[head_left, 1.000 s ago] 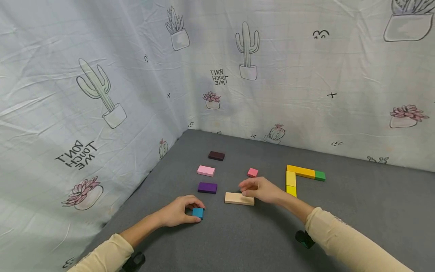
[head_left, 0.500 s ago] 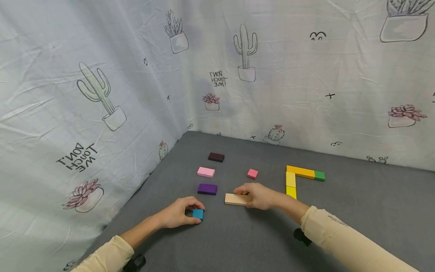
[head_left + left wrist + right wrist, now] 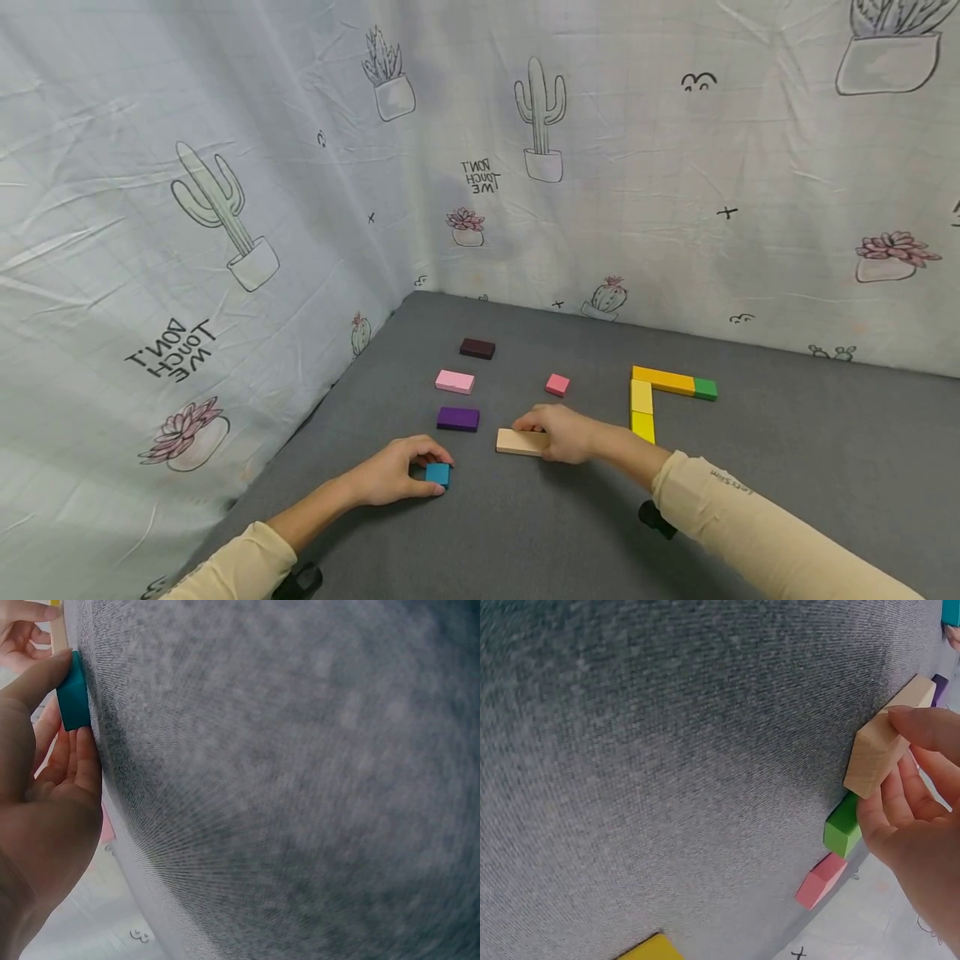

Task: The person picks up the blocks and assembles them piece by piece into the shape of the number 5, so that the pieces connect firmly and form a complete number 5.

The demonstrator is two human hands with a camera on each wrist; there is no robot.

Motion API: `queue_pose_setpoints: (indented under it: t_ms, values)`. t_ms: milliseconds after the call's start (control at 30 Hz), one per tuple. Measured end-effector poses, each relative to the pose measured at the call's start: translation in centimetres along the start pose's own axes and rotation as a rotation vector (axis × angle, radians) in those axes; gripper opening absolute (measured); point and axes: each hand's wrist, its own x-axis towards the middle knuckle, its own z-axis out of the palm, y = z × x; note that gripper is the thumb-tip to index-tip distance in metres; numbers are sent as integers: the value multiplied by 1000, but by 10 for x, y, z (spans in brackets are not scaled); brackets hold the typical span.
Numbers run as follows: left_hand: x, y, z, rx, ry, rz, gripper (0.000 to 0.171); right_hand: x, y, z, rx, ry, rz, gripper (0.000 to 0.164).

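Note:
A small blue block (image 3: pixel 437 475) is pinched between the thumb and fingers of my left hand (image 3: pixel 390 473); the left wrist view shows the thumb on one side of the blue block (image 3: pixel 73 694) and fingers on the opposite one. To its right, my right hand (image 3: pixel 570 433) grips the right end of a long plain wooden block (image 3: pixel 519 442) lying on the grey cloth. In the right wrist view, a green block (image 3: pixel 843 826) lies right beside the wooden block (image 3: pixel 877 746), near my fingers; from the head view my right hand hides it.
Purple (image 3: pixel 457 419), pink (image 3: pixel 454 382) and dark brown (image 3: pixel 477 348) blocks form a loose column on the left. A small coral block (image 3: pixel 557 384) lies beyond my right hand. Yellow blocks (image 3: pixel 642 396), an orange block (image 3: pixel 663 380) and a green block (image 3: pixel 705 389) make an angled line at right.
My right hand has come down from above the wooden block and closed its fingers on the right end. The left hand keeps its hold on the blue block in place.

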Motion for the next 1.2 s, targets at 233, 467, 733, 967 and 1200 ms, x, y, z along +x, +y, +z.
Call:
queue_pose_setpoints:
  t_ms: [233, 467, 733, 967, 1200]
  values:
    - [0, -2, 2, -7, -7, 1, 31, 0, -2, 2, -10, -15, 19, 44]
    - [-1, -2, 3, -1, -4, -2, 30, -1, -5, 5, 19, -21, 41, 48]
    - [-1, -1, 4, 4, -2, -3, 30, -3, -3, 1, 139, -3, 90, 52]
    - [0, 1, 2, 5, 2, -5, 30, -11, 1, -13, 343, 37, 160, 53]
    - [0, 1, 0, 2, 2, 0, 30, -28, 9, -25, 312, 81, 157, 49]
